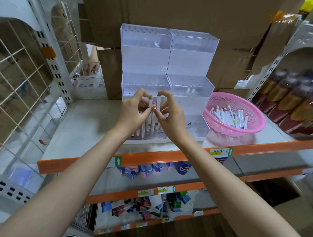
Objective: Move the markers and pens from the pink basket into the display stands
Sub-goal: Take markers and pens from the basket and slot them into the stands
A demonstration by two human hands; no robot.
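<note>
Display stands: two clear acrylic three-step units, left stand [145, 64] and right stand [191, 66], touching side by side on a white metal shelf with orange front edge [84, 126]. Brown cardboard boxes [173, 12] stacked behind them.

Round pink plastic mesh basket [223, 101] on same shelf, just beside right stand's right side. Holds a loose pile of white markers with coloured caps [228, 117], lying flat, mixed directions.

Left hand [132, 114] and right hand [170, 115] both raised over left stand's lowest step, nearly touching each other. Both have fingers curled in, pinching a small bunch of upright white markers [153, 104] between them; orange, purple and grey tips visible. Can't tell exactly which marker is in which hand.

Below the hands, several white markers stand upright in the lowest step [146, 128] of left stand, partly hidden by the wrists. Right stand's lowest step looks unfilled where visible.
</note>
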